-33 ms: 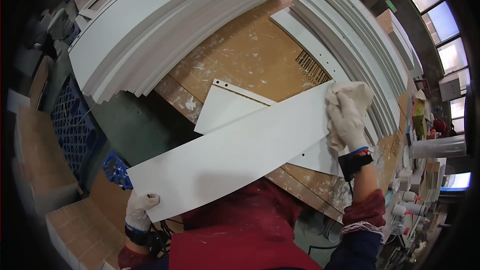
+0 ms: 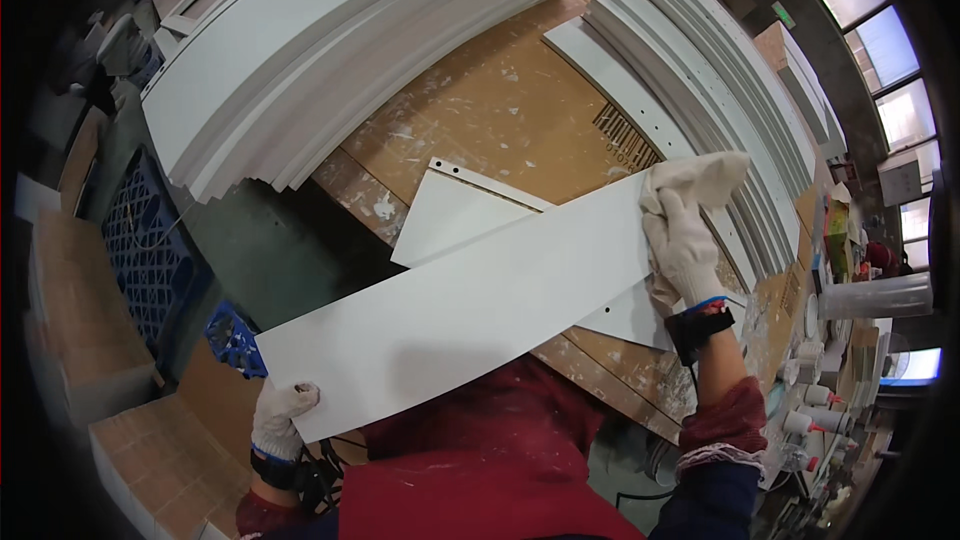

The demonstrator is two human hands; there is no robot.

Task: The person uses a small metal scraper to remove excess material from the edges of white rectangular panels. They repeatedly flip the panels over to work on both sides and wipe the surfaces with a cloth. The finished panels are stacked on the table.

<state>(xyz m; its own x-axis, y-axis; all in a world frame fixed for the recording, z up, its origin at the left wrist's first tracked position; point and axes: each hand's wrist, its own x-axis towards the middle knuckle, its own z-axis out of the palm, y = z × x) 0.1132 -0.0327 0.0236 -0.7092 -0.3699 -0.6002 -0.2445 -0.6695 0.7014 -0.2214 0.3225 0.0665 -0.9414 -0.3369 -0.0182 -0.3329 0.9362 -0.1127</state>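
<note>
A long white board [image 2: 470, 290] lies slantwise in front of me, across another white board [image 2: 455, 210] with holes along its edge. My left hand [image 2: 282, 415], in a white knit glove, is closed on the board's near left corner, thumb on top. At the far right end my right hand [image 2: 685, 245], gloved too, is closed on a crumpled beige cloth [image 2: 700, 180] and presses it against the board's face. Part of the cloth hangs past the board's end, and the fingers under it are partly hidden.
A tall stack of white boards [image 2: 350, 50] stands at the far left of the cardboard-covered table [image 2: 480, 90]. More white boards [image 2: 700, 70] are stacked at the right. A blue plastic pallet [image 2: 150, 250] and cardboard boxes [image 2: 170, 460] are at the left. Bottles [image 2: 805, 422] crowd the right side.
My right hand and the cloth have shifted slightly left along the board. My left hand keeps its hold on the corner.
</note>
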